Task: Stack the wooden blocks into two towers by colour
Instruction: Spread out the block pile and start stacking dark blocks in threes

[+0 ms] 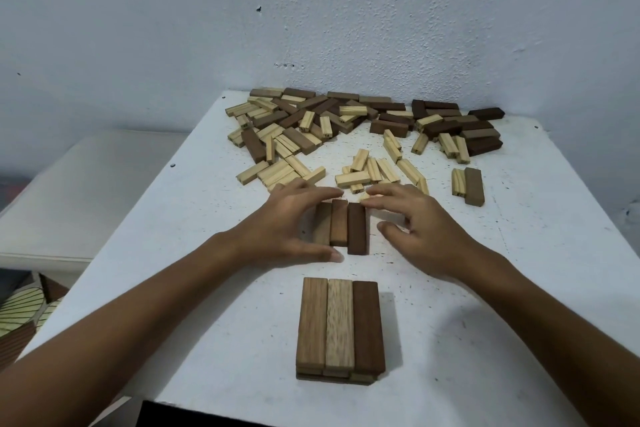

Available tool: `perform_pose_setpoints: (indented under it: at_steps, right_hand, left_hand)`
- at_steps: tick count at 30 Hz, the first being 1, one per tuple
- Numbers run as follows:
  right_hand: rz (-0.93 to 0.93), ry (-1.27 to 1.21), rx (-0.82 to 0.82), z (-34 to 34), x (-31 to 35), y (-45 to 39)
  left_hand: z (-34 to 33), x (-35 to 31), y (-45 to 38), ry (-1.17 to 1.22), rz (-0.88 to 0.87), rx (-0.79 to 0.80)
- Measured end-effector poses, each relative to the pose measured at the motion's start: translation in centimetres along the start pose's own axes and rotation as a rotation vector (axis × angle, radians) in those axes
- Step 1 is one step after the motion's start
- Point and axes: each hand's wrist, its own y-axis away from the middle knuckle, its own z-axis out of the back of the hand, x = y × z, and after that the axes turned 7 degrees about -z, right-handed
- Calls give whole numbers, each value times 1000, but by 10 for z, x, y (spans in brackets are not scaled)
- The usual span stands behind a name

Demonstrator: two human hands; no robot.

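Note:
Three brown blocks (341,227) lie side by side in a row at the middle of the white table (519,253). My left hand (287,225) spans this row, fingers at its far end and thumb at its near end. My right hand (419,229) comes in from the right; its fingertips touch the far end of the darkest block and its thumb stays apart from the row. Nearer to me stands a low brown stack (341,326), two layers high, with three blocks across the top.
A loose heap of pale and dark blocks (311,128) covers the far part of the table up to the wall. More pale blocks (377,170) lie just beyond my hands. A pale and a brown block (467,184) lie at the right. A white bench (69,191) stands left.

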Motion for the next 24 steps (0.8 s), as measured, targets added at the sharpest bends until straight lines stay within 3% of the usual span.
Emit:
perform_pose_setpoints:
  at_steps: [3, 9, 19, 24]
  right_hand:
    - [61, 216, 24, -3, -6, -5]
    - [102, 372, -93, -4, -12, -9]
    - [50, 372, -194, 1, -13, -8]
    - [48, 213, -47, -2, -5, -5]
  left_hand:
    - [-2, 0, -2, 7, -36, -30]
    - [-5, 5, 8, 64, -17, -56]
    - [-1, 4, 23, 80, -41, -109]
    - [-3, 2, 23, 76, -56, -159]
